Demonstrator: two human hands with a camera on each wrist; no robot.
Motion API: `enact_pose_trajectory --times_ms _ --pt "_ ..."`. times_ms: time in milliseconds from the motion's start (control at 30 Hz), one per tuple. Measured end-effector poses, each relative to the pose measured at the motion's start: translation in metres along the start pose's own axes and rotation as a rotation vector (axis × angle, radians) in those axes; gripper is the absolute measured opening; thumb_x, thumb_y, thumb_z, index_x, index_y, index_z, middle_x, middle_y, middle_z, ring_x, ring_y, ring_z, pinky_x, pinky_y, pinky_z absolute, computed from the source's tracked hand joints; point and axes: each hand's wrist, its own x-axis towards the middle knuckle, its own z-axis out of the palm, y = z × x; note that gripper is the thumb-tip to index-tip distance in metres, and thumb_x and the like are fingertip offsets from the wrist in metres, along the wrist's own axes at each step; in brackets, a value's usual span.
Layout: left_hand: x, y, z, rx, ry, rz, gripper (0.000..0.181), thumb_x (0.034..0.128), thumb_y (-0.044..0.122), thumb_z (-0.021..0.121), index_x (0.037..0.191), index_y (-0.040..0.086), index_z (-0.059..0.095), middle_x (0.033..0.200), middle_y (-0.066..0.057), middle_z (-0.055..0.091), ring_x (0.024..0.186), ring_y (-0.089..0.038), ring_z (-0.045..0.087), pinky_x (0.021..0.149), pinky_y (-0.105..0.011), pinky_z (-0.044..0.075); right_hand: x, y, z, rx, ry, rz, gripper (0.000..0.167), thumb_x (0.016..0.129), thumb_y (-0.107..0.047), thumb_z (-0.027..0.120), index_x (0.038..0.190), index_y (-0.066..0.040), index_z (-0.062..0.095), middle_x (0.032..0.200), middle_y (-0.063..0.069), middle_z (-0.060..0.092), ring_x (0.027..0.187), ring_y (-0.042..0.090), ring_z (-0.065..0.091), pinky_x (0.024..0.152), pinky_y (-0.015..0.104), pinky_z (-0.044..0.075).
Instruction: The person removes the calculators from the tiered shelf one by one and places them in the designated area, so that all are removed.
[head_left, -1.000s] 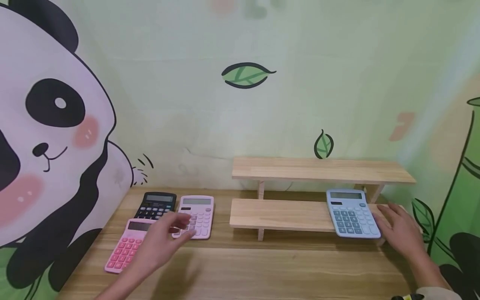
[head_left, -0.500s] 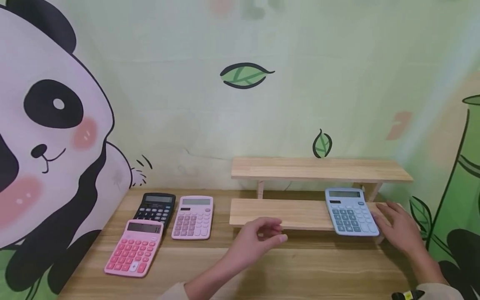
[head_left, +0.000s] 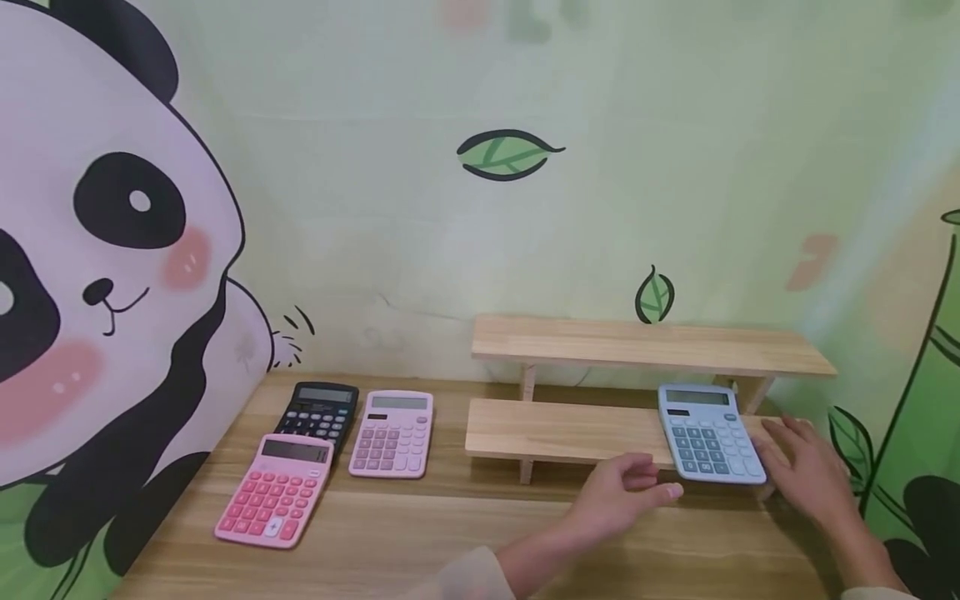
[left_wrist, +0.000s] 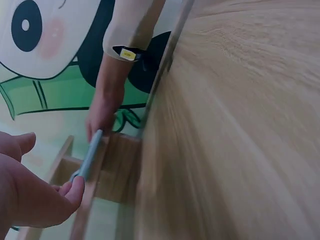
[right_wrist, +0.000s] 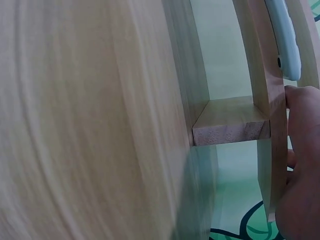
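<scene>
A light blue calculator (head_left: 712, 437) leans, screen end up, at the right part of the lower shelf (head_left: 562, 429) of a wooden two-tier stand. My right hand (head_left: 813, 475) rests at that shelf's right end, thumb beside the calculator's right edge; in the right wrist view the thumb side lies close to the calculator's end (right_wrist: 287, 45). In front of the shelf, my left hand (head_left: 615, 500) hangs with loosely bent fingers, its thumb near the calculator's lower left corner. Nothing is held in it. The left wrist view shows the calculator (left_wrist: 90, 155) edge-on beyond the thumb.
To the left on the wooden table (head_left: 405, 542) lie a black calculator (head_left: 318, 412), a pink one (head_left: 273, 492) partly over it, and a pale pink one (head_left: 392, 433). The stand's upper shelf (head_left: 645, 346) runs behind, against a panda-printed wall (head_left: 360, 208).
My left hand has moved right, from over the pink calculators to beside the blue calculator. My right hand stays at the shelf's right end. The head view has shifted slightly.
</scene>
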Motion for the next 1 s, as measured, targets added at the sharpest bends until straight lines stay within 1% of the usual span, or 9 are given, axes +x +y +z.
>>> enact_pose_trajectory --times_ms 167,233,267,433,500,567,700,900,1000 --pt "0.014 -0.012 0.023 -0.028 0.082 -0.056 0.048 0.0896 0.026 0.087 0.126 0.0 0.07 0.113 -0.003 0.074 0.103 -0.015 0.071 0.092 -0.033 0.061 -0.003 -0.001 0.004 0.025 0.004 0.025 0.064 0.111 -0.044 0.05 0.145 0.011 0.053 0.153 0.044 0.036 0.143 0.066 0.027 0.105 0.085 0.022" --pt "0.02 -0.017 0.029 -0.083 0.1 -0.08 0.047 0.0889 0.025 0.088 0.124 -0.002 0.071 0.108 -0.003 0.075 0.1 -0.017 0.072 0.092 -0.037 0.061 -0.002 -0.003 0.006 0.028 0.011 0.021 0.064 0.111 -0.043 0.051 0.145 0.01 0.053 0.154 0.043 0.036 0.144 0.065 0.027 0.106 0.084 0.022" --pt "0.024 -0.019 0.031 -0.133 0.103 -0.087 0.046 0.0893 0.024 0.087 0.123 -0.003 0.071 0.106 -0.004 0.076 0.101 -0.019 0.073 0.094 -0.038 0.061 -0.001 -0.003 0.006 0.027 0.014 0.018 0.063 0.111 -0.043 0.051 0.145 0.01 0.053 0.154 0.043 0.036 0.144 0.064 0.027 0.106 0.084 0.022" --pt "0.04 -0.027 0.042 -0.436 0.031 -0.098 0.033 0.0963 0.013 0.08 0.117 -0.01 0.068 0.103 -0.017 0.077 0.109 -0.037 0.074 0.1 -0.049 0.059 -0.001 -0.003 0.004 0.009 0.034 0.007 0.062 0.111 -0.042 0.05 0.144 0.01 0.053 0.153 0.043 0.037 0.146 0.063 0.026 0.106 0.084 0.022" --pt "0.044 -0.028 0.046 -0.497 0.01 -0.102 0.026 0.0985 0.01 0.076 0.114 -0.009 0.068 0.103 -0.021 0.077 0.11 -0.039 0.074 0.1 -0.05 0.058 -0.002 -0.001 0.003 0.006 0.037 0.01 0.061 0.111 -0.041 0.05 0.144 0.01 0.053 0.154 0.043 0.037 0.146 0.063 0.026 0.107 0.084 0.022" --pt "0.047 -0.028 0.049 -0.519 0.017 -0.112 0.019 0.0991 0.009 0.075 0.109 -0.007 0.07 0.099 -0.02 0.077 0.106 -0.037 0.076 0.099 -0.05 0.059 -0.003 0.0 0.002 0.005 0.04 0.014 0.061 0.111 -0.041 0.05 0.144 0.01 0.054 0.154 0.042 0.037 0.146 0.062 0.027 0.107 0.084 0.022" --pt "0.049 -0.028 0.057 -0.535 0.08 -0.139 0.011 0.0981 0.006 0.075 0.103 -0.004 0.072 0.093 -0.017 0.078 0.097 -0.032 0.078 0.093 -0.046 0.062 -0.005 0.0 0.002 0.01 0.045 0.016 0.06 0.111 -0.04 0.051 0.143 0.01 0.055 0.153 0.042 0.038 0.145 0.063 0.028 0.107 0.083 0.023" --pt "0.05 -0.025 0.068 -0.577 0.229 -0.197 0.009 0.0963 0.004 0.076 0.102 -0.002 0.072 0.09 -0.016 0.078 0.089 -0.03 0.079 0.085 -0.043 0.065 -0.004 -0.002 0.002 0.009 0.043 0.031 0.061 0.111 -0.041 0.051 0.143 0.01 0.054 0.154 0.042 0.037 0.146 0.063 0.027 0.108 0.084 0.021" --pt "0.049 -0.024 0.073 -0.597 0.301 -0.213 0.009 0.0955 0.003 0.076 0.102 -0.001 0.073 0.089 -0.016 0.078 0.086 -0.028 0.08 0.083 -0.041 0.065 -0.003 -0.003 0.003 0.013 0.042 0.031 0.06 0.111 -0.04 0.05 0.143 0.011 0.054 0.154 0.042 0.037 0.146 0.063 0.027 0.109 0.083 0.021"
